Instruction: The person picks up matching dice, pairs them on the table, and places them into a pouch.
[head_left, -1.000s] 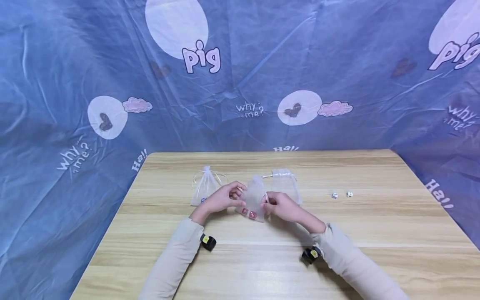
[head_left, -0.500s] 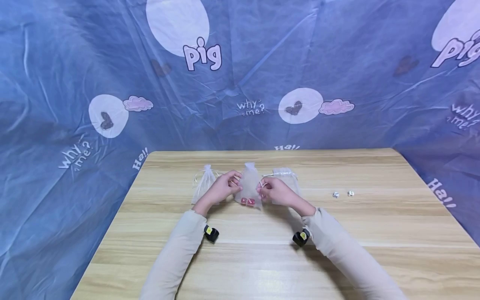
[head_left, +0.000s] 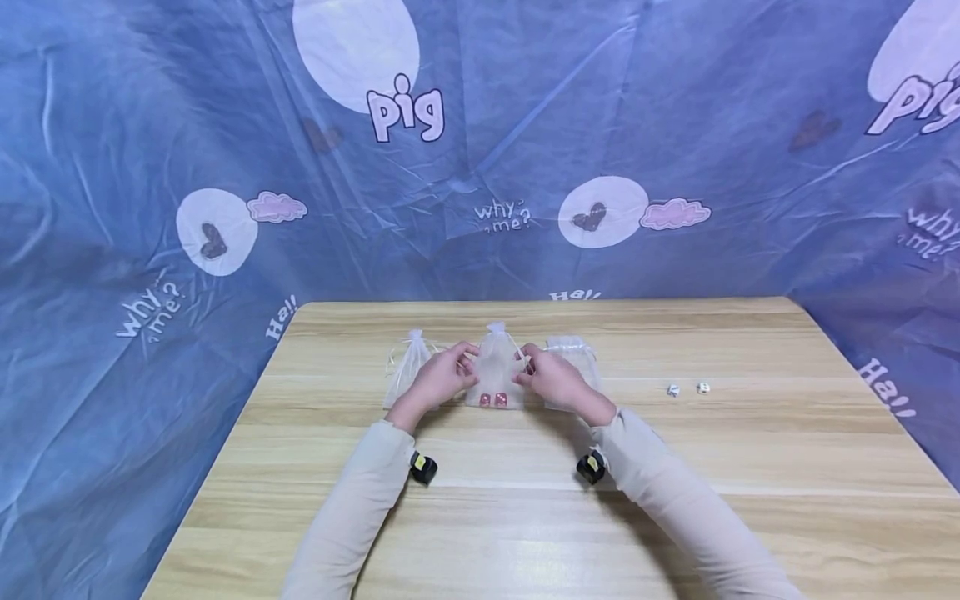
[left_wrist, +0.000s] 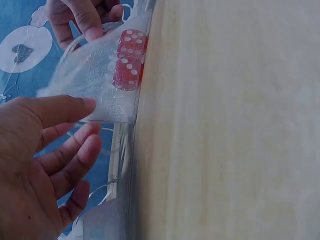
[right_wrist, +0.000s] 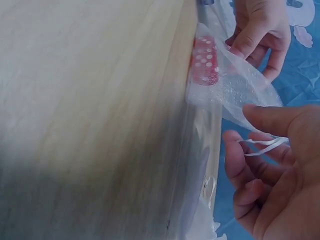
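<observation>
In the head view, a white organza drawstring pouch (head_left: 497,367) with two red dice (head_left: 493,400) at its bottom is between my hands. In both wrist views its upper part rises off the table. My left hand (head_left: 444,375) holds its left side, the thumb lapping the edge in the left wrist view; the index fingertip is hidden. At the opposite side, my right hand (head_left: 553,379) holds the pouch's edge. A white drawstring (right_wrist: 262,145) runs across the right hand's curled fingers.
Another gathered pouch (head_left: 408,367) is behind my left hand. A flat pouch (head_left: 576,354) lies beyond my right hand, partly covered. Two white dice (head_left: 688,389) sit farther right on the wooden table (head_left: 495,517). A blue printed cloth (head_left: 450,167) hangs behind.
The pouch has moved away from me, to the back, and straightened from a slant. Its red dice now sit side by side with a gap. Both hands moved back with it.
</observation>
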